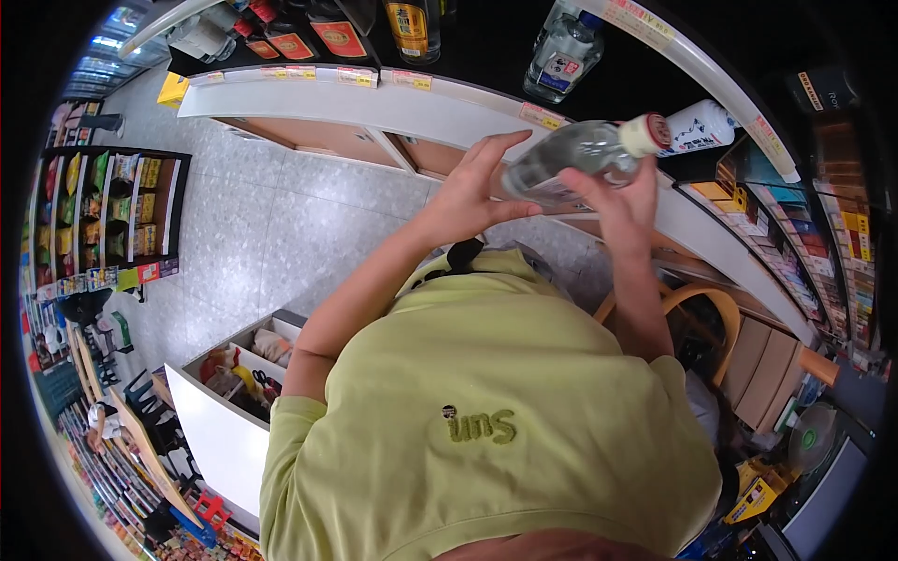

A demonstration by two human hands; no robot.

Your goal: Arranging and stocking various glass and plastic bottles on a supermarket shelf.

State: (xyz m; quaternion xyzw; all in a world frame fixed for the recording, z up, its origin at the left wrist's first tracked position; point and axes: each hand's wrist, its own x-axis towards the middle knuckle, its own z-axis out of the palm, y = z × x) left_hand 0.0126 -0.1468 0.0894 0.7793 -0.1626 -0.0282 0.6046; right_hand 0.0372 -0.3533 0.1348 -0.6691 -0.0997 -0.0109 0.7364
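Note:
A clear glass bottle (pixel 586 151) with a cream and red cap is tilted in front of the shelf, its cap end towards the right. My right hand (pixel 624 203) grips it near the neck, thumb across the glass. My left hand (pixel 480 186) is beside the bottle's base with thumb and fingers spread; whether it touches the glass I cannot tell. Behind, a clear bottle with a blue cap (pixel 561 63) stands on the black shelf, and a white bottle with blue markings (pixel 698 128) is just past the held bottle's cap.
More bottles, one with a yellow label (pixel 412 28), stand along the shelf, whose white edge (pixel 463 93) carries price tags. An open drawer (pixel 231 372) holds scissors and other items at lower left. A wooden chair (pixel 722 308) is at the right. A snack rack (pixel 105 210) stands far left.

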